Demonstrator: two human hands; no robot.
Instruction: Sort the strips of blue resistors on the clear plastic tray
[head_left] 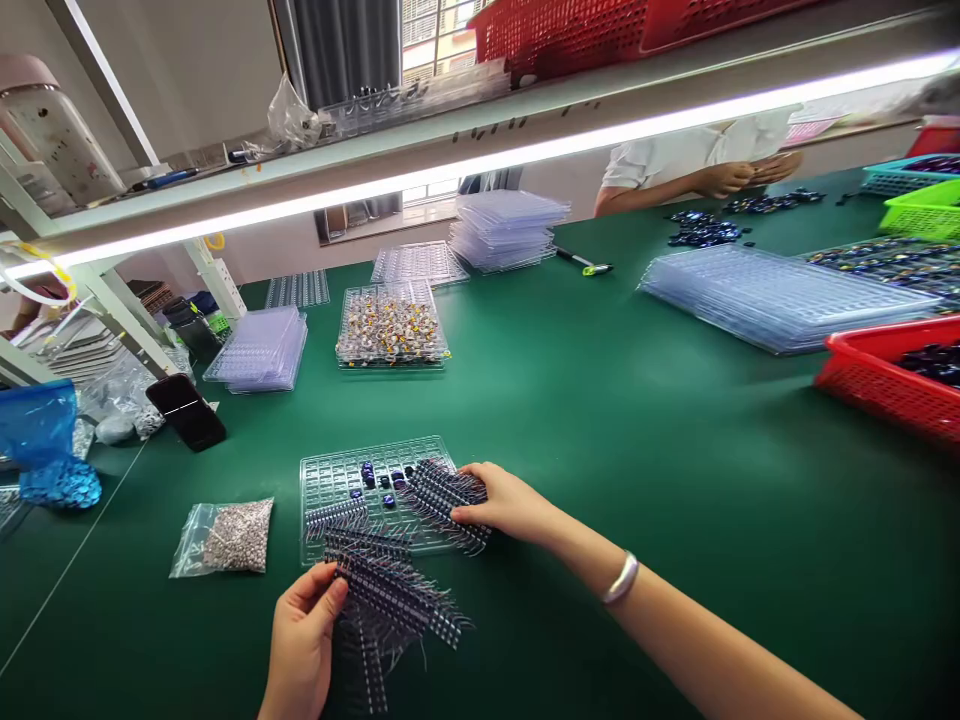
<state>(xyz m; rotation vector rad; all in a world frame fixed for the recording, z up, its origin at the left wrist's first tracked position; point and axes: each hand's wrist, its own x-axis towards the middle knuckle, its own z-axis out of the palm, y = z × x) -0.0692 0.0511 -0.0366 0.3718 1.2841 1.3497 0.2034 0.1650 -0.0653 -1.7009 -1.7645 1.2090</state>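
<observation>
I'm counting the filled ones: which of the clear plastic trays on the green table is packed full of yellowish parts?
The single tray behind the one under the right hand. Its cells are crammed with yellow-white parts; the stacks nearby look empty.

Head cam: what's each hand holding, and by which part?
The left hand pinches a bundle of dark pin strips at its near-left end. The right hand presses fingertips on another strip bundle lying across the clear tray.
</observation>
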